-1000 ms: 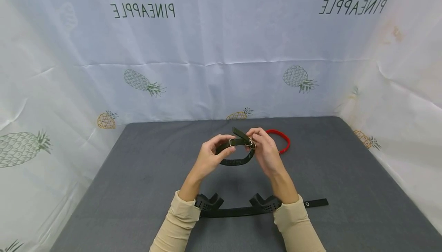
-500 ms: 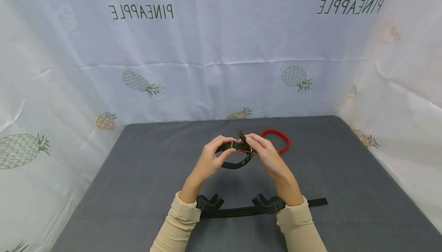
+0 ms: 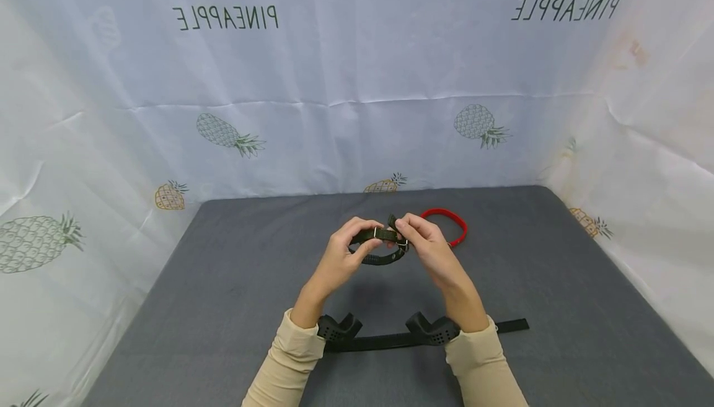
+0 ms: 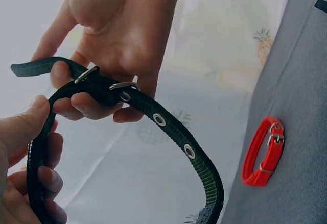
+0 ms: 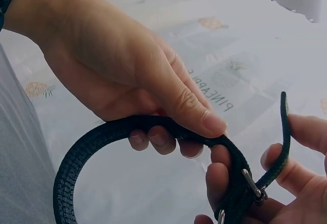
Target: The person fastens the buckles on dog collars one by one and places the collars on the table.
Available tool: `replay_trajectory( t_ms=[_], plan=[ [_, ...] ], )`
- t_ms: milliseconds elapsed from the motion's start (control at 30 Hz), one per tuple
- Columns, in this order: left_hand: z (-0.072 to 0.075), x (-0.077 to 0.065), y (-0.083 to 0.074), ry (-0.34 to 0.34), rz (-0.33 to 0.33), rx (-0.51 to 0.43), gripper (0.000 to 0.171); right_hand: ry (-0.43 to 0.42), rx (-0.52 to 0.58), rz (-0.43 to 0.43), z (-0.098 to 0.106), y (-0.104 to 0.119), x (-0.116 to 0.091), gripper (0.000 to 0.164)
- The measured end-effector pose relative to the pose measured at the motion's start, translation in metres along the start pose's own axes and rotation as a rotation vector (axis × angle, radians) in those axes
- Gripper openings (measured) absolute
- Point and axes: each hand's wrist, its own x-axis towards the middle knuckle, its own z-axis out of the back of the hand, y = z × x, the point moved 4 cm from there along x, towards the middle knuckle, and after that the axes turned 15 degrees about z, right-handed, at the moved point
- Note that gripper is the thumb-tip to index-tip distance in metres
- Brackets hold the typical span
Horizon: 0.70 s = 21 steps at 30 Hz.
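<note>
A dark green dog collar [image 3: 385, 259] with metal eyelets is held up over the table, curved into a loop. My left hand [image 3: 340, 251] grips its strap between thumb and fingers, beside a metal keeper. At the buckle, my right hand [image 3: 437, 252] pinches the collar with thumb and fingers. In the left wrist view, the strap's tail [image 4: 33, 68] sticks out past the buckle [image 4: 87, 74], along the right fingers. Several eyelets line the far side of the loop. The right wrist view shows the left thumb [image 5: 212, 123] pressed along the strap.
A red collar [image 3: 462, 224] lies on the grey table [image 3: 234, 283] behind the right hand. Nearer the front lies a long black strap [image 3: 513, 325], partly hidden by the forearms and black wrist cameras [image 3: 432, 331]. A pineapple-print curtain [image 3: 334, 72] encloses the table's back and sides.
The right hand has turned and its thumb has come over the collar's tail, which shows less above the hand. The buckle end has dropped slightly. The left hand has barely moved.
</note>
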Motion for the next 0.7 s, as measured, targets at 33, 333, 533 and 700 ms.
replay_trajectory(
  t_ms=[33,333,533,700],
  plan=[
    [0.0003,0.0002,0.0000,-0.003,0.001,-0.008,0.025,-0.005,0.000,0.005,0.0001,0.0005,0.0003,0.028],
    [0.0015,-0.0001,0.0032,-0.001,0.005,-0.093,0.026,-0.010,0.014,0.069,-0.0001,0.0027,-0.0003,0.024],
    [0.0014,0.0005,0.0045,0.001,-0.006,-0.109,0.025,-0.021,0.024,0.083,-0.0011,0.0028,-0.0007,0.025],
    [0.0024,0.0003,0.0041,0.005,-0.012,-0.103,0.025,-0.024,0.016,0.095,-0.0021,0.0012,-0.0001,0.024]
  ],
)
